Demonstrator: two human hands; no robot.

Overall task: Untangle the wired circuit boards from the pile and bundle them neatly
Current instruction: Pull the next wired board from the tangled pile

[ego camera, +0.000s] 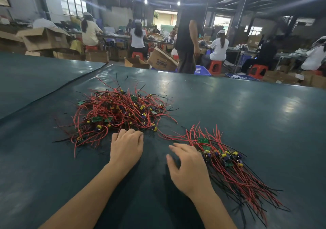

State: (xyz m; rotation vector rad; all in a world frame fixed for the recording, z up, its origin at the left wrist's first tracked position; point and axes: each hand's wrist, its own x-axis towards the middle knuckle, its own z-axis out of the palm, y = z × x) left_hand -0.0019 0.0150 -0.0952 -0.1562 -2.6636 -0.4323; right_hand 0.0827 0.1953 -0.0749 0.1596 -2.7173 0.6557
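Left hand [126, 148] sat at near edge of pile [120, 112], fingers curled, tips hidden; grip on wire indeterminate. Right hand [188, 168], right of pile, was spread loose, outer fingers obscured against sorted bundle [227, 160].

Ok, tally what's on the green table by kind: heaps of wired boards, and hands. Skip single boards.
tangled pile of wired boards: 1
aligned bundle of wired boards: 1
hands: 2 (left hand, right hand)
Total: 4
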